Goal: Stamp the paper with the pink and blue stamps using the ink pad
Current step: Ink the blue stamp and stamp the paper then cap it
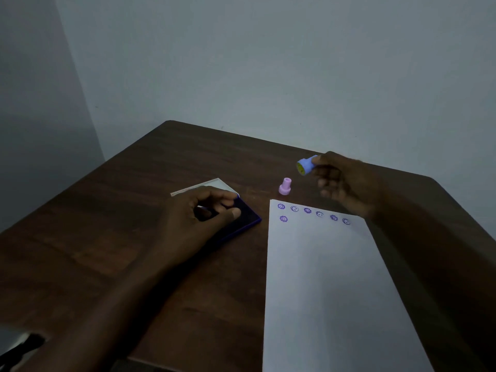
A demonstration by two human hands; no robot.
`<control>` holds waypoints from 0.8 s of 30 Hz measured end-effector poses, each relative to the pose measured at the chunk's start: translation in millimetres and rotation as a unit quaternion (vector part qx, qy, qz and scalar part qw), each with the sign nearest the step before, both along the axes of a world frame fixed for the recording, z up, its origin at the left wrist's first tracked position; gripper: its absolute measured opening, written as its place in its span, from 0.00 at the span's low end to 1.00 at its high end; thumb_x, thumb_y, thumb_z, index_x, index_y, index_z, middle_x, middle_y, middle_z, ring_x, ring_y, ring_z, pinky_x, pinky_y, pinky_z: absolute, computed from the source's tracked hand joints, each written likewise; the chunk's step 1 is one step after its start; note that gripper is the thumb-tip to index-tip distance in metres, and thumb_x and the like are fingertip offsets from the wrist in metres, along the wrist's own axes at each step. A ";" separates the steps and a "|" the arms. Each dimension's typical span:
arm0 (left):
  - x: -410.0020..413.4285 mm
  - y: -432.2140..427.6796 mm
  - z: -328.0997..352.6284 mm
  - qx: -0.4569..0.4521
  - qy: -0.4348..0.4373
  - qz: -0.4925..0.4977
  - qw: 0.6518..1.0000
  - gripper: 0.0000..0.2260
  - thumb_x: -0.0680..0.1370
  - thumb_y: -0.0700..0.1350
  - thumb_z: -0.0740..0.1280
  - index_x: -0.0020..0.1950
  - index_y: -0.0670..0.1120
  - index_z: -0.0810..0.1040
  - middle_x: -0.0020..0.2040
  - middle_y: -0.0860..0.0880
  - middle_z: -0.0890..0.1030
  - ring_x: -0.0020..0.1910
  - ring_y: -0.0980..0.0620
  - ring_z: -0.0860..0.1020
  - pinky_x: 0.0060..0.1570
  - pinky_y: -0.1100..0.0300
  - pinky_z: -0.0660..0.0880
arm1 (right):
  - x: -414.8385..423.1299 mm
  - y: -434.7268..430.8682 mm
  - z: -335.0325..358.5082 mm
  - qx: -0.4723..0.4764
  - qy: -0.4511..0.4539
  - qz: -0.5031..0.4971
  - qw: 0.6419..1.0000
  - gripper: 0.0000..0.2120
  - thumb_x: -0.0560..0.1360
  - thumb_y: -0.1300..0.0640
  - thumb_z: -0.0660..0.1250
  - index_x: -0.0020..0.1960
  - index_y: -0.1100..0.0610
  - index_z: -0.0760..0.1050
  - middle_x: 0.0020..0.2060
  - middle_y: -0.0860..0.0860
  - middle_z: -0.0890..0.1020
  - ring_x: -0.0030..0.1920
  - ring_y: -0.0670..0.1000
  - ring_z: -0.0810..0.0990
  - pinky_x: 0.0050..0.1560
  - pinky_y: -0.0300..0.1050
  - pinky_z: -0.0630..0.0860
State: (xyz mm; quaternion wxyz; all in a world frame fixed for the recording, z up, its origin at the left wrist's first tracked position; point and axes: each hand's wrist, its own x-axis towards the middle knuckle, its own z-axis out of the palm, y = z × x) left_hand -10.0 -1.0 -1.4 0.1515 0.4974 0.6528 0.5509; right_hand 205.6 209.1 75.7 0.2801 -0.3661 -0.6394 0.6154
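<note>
A white paper lies on the right half of the dark wooden table, with a row of several purple stamp marks along its top edge and one more below at the left. My right hand hovers above the paper's far edge and grips the blue stamp, tilted with its face toward the left. The pink stamp stands upright on the table just beyond the paper's top left corner. My left hand rests on the open purple ink pad, covering most of it; the lid lies open behind.
Grey walls meet in a corner behind the table. The table's far edge runs close behind the stamps. A dark and white object sits at the near left corner, too dim to identify.
</note>
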 end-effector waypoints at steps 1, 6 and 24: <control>1.6 -0.7 0.5 0.005 -0.005 -0.015 1.000 0.10 0.72 0.52 0.76 0.52 0.59 0.83 0.50 0.67 0.82 0.49 0.66 0.81 0.42 0.75 0.76 | -3.4 -11.1 -2.7 -0.052 0.022 0.019 0.998 0.11 0.64 0.49 0.76 0.44 0.52 0.85 0.35 0.48 0.81 0.29 0.45 0.76 0.31 0.39 0.73; 7.7 -4.0 3.6 0.053 -0.013 -0.041 0.998 0.16 0.68 0.55 0.77 0.55 0.58 0.83 0.52 0.65 0.83 0.49 0.64 0.82 0.42 0.74 0.76 | -19.8 -58.9 -19.4 -0.150 0.047 0.038 0.987 0.15 0.63 0.49 0.75 0.48 0.54 0.85 0.40 0.51 0.85 0.33 0.46 0.79 0.35 0.42 0.78; 7.1 -0.3 0.2 0.083 0.016 -0.028 0.996 0.19 0.67 0.58 0.75 0.57 0.57 0.84 0.50 0.65 0.84 0.50 0.64 0.82 0.46 0.71 0.78 | -39.5 -95.7 -31.9 -0.079 0.020 0.075 0.994 0.07 0.68 0.53 0.73 0.44 0.55 0.85 0.36 0.53 0.86 0.30 0.44 0.80 0.34 0.39 0.80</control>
